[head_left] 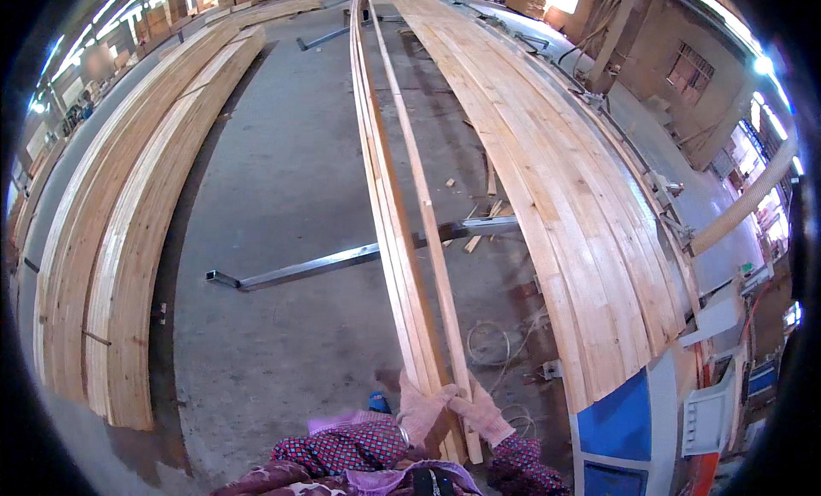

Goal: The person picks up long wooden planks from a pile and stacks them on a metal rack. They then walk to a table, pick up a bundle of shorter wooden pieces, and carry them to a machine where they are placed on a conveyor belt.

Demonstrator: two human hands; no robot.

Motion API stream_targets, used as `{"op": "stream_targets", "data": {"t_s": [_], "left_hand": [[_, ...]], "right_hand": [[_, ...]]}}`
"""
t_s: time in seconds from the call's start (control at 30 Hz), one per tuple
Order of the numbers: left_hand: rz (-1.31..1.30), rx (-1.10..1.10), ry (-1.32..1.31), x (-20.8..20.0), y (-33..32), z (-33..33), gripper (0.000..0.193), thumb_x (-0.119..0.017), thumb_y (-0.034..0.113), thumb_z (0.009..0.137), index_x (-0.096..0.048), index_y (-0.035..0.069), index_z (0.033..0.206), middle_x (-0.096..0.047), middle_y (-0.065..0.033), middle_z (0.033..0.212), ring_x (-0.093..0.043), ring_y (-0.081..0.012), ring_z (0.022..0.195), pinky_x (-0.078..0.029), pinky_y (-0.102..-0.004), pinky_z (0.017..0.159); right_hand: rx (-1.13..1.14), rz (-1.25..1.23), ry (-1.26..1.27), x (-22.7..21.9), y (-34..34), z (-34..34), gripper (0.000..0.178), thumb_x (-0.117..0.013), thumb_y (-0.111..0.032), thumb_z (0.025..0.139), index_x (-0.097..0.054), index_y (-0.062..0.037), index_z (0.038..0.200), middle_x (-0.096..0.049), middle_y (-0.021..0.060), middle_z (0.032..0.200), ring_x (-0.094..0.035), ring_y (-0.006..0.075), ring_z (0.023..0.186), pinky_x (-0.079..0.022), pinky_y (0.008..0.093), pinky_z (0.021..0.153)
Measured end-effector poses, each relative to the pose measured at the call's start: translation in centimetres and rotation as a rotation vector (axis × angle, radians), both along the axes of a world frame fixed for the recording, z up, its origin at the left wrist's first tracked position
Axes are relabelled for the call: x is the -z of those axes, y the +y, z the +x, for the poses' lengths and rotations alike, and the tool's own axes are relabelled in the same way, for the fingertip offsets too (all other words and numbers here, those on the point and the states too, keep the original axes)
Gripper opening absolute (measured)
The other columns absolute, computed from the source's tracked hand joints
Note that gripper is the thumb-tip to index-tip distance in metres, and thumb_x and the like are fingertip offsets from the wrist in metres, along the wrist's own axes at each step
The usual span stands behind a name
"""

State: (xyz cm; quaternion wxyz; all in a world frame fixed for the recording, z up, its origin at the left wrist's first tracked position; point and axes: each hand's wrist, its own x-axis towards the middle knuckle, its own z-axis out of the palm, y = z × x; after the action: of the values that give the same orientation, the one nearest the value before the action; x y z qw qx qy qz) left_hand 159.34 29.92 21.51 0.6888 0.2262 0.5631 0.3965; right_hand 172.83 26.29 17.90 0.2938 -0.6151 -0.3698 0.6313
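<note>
Both my hands wear pale pinkish work gloves, and patterned sleeves cover the forearms. My left hand is closed about the near end of several long wooden strips lying side by side. Right beside it, my right hand grips a single narrow wooden strip, its fingers touching the left glove. The strips run away from me to the top of the view, with a narrow gap between the bundle and the single strip. Their far ends are too small to make out. Part of the fingers is hidden behind the wood.
A metal support bar crosses beneath the strips. At the left lie long stacked boards; at the right, wide boards rest side by side above a blue panel. Wood scraps and a thin looped cord lie on the grey floor.
</note>
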Motion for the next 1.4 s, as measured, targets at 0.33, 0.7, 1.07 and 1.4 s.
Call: {"op": "stream_targets", "data": {"t_s": [0.33,0.7,1.07,1.4], "left_hand": [[0.043,0.080,0.183,1.1,0.4,0.0,0.077,-0.071,0.002,0.067,-0.021,0.001,0.127,-0.053,-0.0179,0.106,-0.057,-0.0254,0.092,-0.050,-0.0352,0.076],[0.096,0.110,0.129,5.9,0.1,-0.1,0.082,-0.076,0.009,0.063,-0.025,-0.001,0.126,-0.053,-0.0143,0.104,-0.056,-0.0225,0.090,-0.050,-0.0334,0.077],[0.040,-0.025,0.064,1.3,0.0,0.1,0.065,-0.071,0.006,0.068,-0.032,0.001,0.120,-0.055,-0.0157,0.099,-0.058,-0.0236,0.086,-0.050,-0.0342,0.071],[0.083,-0.056,0.079,1.9,0.2,0.0,0.060,-0.069,0.013,0.069,-0.035,-0.001,0.117,-0.057,-0.0146,0.093,-0.059,-0.0222,0.081,-0.051,-0.0324,0.068]], "right_hand": [[-0.163,0.143,-0.360,1.0,-0.2,0.1,0.075,-0.059,-0.030,0.083,-0.019,0.0047,0.137,-0.032,0.0230,0.137,-0.035,0.0290,0.127,-0.030,0.0349,0.102],[0.025,-0.259,-1.807,0.1,3.4,17.5,0.079,-0.062,-0.030,0.073,-0.025,0.0040,0.134,-0.031,0.0233,0.135,-0.024,0.0369,0.128,-0.018,0.0446,0.107],[-0.023,0.136,-0.328,-1.6,0.4,0.0,0.051,-0.061,-0.028,0.081,-0.045,0.0012,0.120,-0.060,0.0151,0.102,-0.057,0.0232,0.096,-0.045,0.0311,0.082],[0.001,0.133,-0.262,2.9,1.0,0.7,0.065,-0.043,-0.045,0.090,-0.032,0.0032,0.132,-0.047,0.0204,0.123,-0.045,0.0254,0.117,-0.037,0.0349,0.097]]}}
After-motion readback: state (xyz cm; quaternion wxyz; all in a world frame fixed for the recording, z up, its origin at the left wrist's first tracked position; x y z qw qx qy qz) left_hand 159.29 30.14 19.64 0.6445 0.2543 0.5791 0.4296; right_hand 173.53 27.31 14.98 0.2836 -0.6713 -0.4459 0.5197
